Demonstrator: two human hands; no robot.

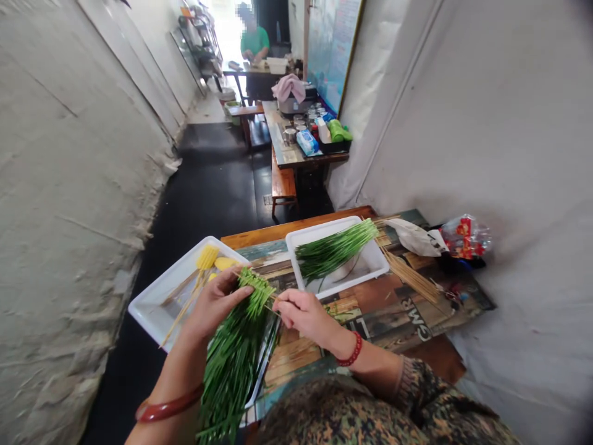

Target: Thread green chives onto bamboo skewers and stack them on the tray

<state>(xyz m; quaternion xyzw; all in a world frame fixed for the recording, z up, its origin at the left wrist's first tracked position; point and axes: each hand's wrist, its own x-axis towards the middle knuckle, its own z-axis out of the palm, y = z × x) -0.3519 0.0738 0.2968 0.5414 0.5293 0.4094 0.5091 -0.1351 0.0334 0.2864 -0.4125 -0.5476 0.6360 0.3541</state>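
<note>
A thick bunch of green chives (234, 364) hangs over the near tray, its cut pale ends lined up at the top. Those ends are gripped by my left hand (217, 306), thumb on top and fingers behind. My right hand (301, 312) is closed beside them, pinching a thin wooden skewer (274, 306) that runs into the stalks. Under the chives and to the left, a white tray (148, 306) holds yellow pieces (207, 256) on skewers. A second white tray (340, 288) ahead holds another row of chives (333, 250).
Loose wooden skewers (412, 278) lie on the patterned table (389, 318), near a white bag (412, 237) and a red-and-clear plastic package (466, 237). Beyond stand a bench (283, 182) and another table with jars and wipes (307, 142). A person in green (254, 42) works at the far end.
</note>
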